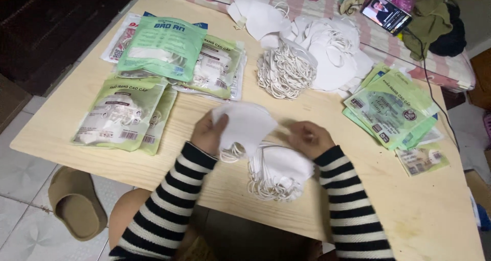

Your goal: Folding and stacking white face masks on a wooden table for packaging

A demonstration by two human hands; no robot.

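Up close, white face mask [245,123], soft, curved, pinched by left hand [207,134], right hand [307,138]

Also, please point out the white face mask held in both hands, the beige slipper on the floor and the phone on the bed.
white fabric face mask [245,122], head view, middle of its panel.
beige rubber slipper [76,205], head view, its upper strap.
black rectangular phone [386,13], head view, its lit screen.
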